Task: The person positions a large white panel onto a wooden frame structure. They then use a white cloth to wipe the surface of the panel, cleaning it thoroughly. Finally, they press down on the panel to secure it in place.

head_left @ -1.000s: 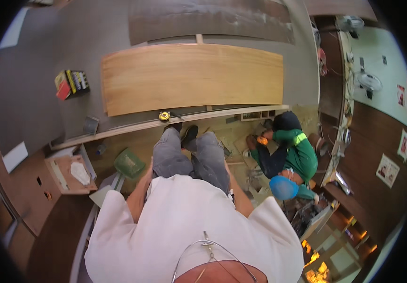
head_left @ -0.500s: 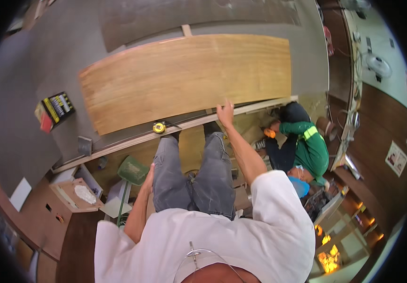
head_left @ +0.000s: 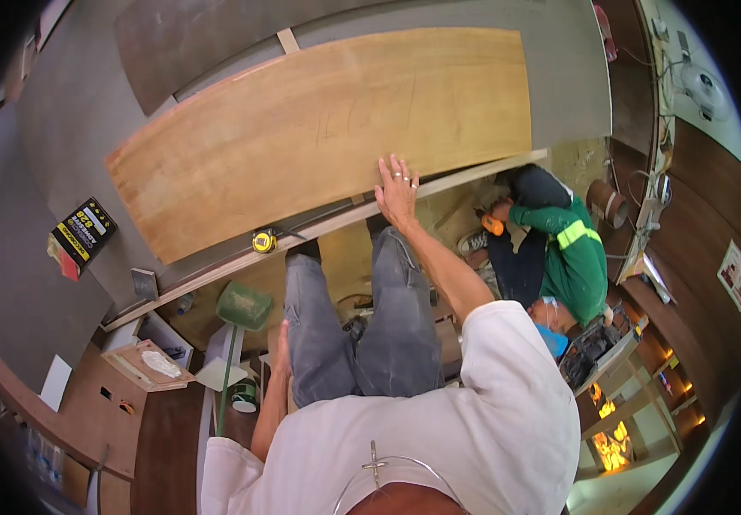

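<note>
I see bold lettering on the black-and-yellow container [head_left: 85,232], left of my right hand [head_left: 399,196], whose spread fingers touch the honey-brown, faintly marked wooden panel [head_left: 327,129] lying ahead. My left hand [head_left: 282,348], open or closed, I cannot tell.

1 long, light-brown, roughly rectangular wood panel [head_left: 319,129], broad face up, grain running lengthwise. Finish smooth, tone slightly uneven; a few faint dark curved marks right of centre, pinkish tint along the far-left edge. Lying flat over the grey sheet surface [head_left: 566,90], skewed, left end nearer the person. Near long edge runs just beside the pale wooden strip [head_left: 216,277], gap wider at left. Right hand [head_left: 398,193] touches that edge, fingers on top.
</note>
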The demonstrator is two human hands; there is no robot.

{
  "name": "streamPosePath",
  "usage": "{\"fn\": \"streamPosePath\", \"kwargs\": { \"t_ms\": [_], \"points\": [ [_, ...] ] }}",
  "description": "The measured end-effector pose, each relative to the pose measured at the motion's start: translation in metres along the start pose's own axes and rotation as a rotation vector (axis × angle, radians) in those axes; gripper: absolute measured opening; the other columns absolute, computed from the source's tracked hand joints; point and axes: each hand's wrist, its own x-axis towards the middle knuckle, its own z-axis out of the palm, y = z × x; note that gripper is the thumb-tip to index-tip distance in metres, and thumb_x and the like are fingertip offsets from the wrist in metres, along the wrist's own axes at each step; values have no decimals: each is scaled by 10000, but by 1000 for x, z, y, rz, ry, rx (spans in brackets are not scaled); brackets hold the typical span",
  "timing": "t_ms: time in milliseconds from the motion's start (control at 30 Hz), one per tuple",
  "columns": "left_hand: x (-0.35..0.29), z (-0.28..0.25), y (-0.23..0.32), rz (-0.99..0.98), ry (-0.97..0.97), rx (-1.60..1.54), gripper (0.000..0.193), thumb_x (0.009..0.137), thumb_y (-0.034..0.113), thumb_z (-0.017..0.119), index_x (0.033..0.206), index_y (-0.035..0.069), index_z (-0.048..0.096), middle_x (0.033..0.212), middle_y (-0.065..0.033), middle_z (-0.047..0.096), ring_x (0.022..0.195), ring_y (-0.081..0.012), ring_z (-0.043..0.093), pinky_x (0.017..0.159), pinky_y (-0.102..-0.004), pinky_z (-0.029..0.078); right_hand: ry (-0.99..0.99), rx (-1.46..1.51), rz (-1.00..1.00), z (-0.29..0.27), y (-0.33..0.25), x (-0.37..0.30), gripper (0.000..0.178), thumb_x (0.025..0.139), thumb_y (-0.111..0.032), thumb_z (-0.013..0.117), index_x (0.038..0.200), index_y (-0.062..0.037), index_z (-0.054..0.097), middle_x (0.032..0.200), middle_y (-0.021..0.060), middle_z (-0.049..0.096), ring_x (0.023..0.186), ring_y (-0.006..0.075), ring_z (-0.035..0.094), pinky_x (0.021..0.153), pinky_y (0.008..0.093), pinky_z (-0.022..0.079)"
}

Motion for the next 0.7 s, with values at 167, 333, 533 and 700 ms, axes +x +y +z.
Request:
{"fn": "streamPosePath", "kwargs": {
  "t_ms": [167,333,533,700],
  "points": [
    [-11,56,-3,61,66,0,831,942,647,416,1458,-3,378,1366,-199,539,1207,-319,574,1047,-437,455,61,204,-94,-21,6,59,483,863,-176,648,1327,-95,540,1378,158,482,1262,368,462,1057,544,350],
    [16,70,-32,37,73,-119,787,953,608,442,1426,-21,418,1283,-207,597,1151,-305,608,1016,-404,473,166,521,-85,-62,2,202,381,889,-157,605,1240,-12,572,1144,215,588,1101,388,566,928,431,463],
    [26,106,-58,97,114,-219,770,951,594,446,1417,-18,431,1278,-200,596,1137,-300,613,1003,-402,484,178,1197,458,-70,-11,398,541,929,-243,597,1409,-51,436,1313,160,528,1144,288,571,935,437,479],
    [42,121,-86,47,147,-406,714,945,556,482,1391,0,463,1305,-192,580,1197,-315,570,1033,-419,453,50,1642,846,-55,21,470,699,924,-327,633,1498,-108,299,1530,119,332,1253,296,506,973,479,467]
  ]
}}
